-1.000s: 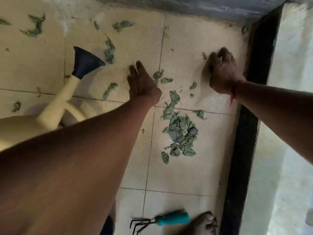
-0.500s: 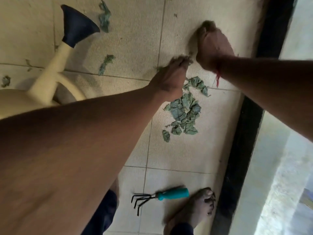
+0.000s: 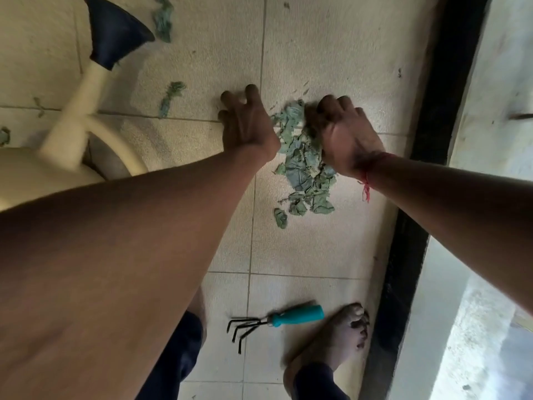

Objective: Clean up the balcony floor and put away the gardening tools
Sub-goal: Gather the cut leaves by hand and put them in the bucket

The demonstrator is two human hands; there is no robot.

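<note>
Our left hand [image 3: 248,125] lay open, its fingers spread and bent, with the tips pressed on the beige ribbed floor tiles [image 3: 331,53] and nothing in it. Just to its right, our right hand [image 3: 346,140] had its fingers curled down over the far edge of the pile of dry green leaves [image 3: 302,174], and leaves were bunched under and against them. A red thread [image 3: 366,186] hung from that wrist. The pile ran from between our hands toward us across a tile joint, with one loose piece at its near end.

Left of our left hand, a single crumpled green leaf [image 3: 172,93] lay on the tile, apart from the pile. Another leaf scrap [image 3: 163,21] lay further off by the top edge. The cream plastic watering can [image 3: 28,174] stood at the far left, and its spout rose to a dark blue funnel-shaped rose [image 3: 115,33].

Near us, the small hand rake with a teal handle and black metal prongs [image 3: 288,317] lay flat on the floor, prongs pointing left and handle end just beside our bare right foot [image 3: 337,336]. Dark blue trouser legs [image 3: 178,356] showed below. A black threshold strip [image 3: 427,168] ran along the right side of the tiles.
</note>
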